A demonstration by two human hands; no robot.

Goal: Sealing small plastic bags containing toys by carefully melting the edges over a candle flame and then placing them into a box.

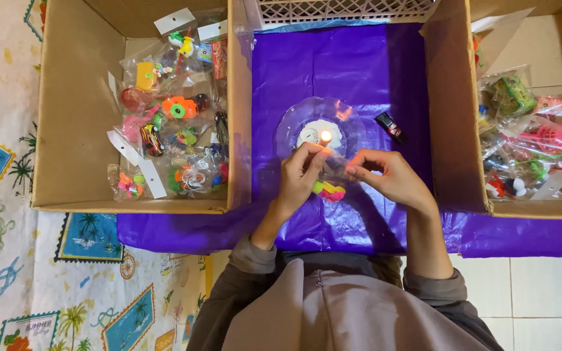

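Observation:
My left hand [299,177] and my right hand [386,175] together hold a small clear plastic bag [334,170] with a pink and yellow toy [328,190] inside. The bag's top edge is close to the flame of a lit candle [324,136]. The candle stands on a clear glass plate [294,123] resting on a purple plastic sheet [333,65]. Both hands pinch the bag at its upper corners.
A black lighter [391,127] lies on the sheet right of the plate. A cardboard box [79,110] at left holds several bagged toys [173,130]. Another cardboard box [450,110] at right holds more bagged toys [528,136]. A white lattice basket [339,10] sits at the top.

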